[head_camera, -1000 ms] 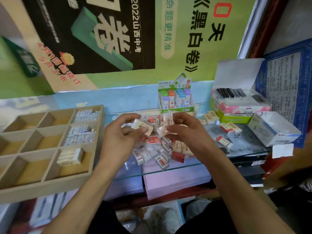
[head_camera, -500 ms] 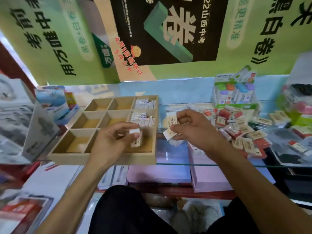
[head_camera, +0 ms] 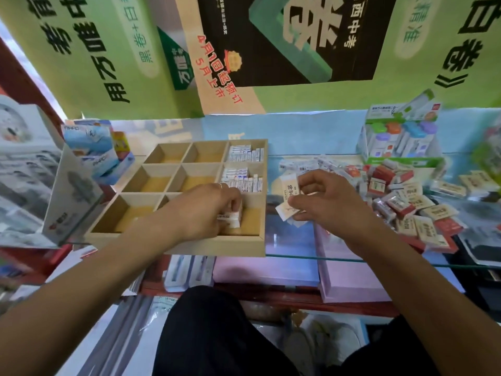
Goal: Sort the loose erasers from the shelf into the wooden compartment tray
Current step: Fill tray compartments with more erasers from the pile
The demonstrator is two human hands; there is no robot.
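Note:
The wooden compartment tray sits on the glass shelf, left of centre. Its right column holds rows of white erasers in the far and middle cells. My left hand reaches into the near right cell, fingers closed on a cream eraser resting on a small stack there. My right hand hovers just right of the tray, pinching a few cream wrapped erasers. A loose pile of cream and red erasers lies on the shelf further right.
A green display box of capped erasers stands behind the pile. Boxed stationery and a grey carton crowd the tray's left side. The glass shelf edge runs in front, with pink boxes beneath.
My left hand carried its eraser from the pile across to the tray's near right cell and lowered it onto the stack. My right hand followed leftward with its erasers. The view swung left.

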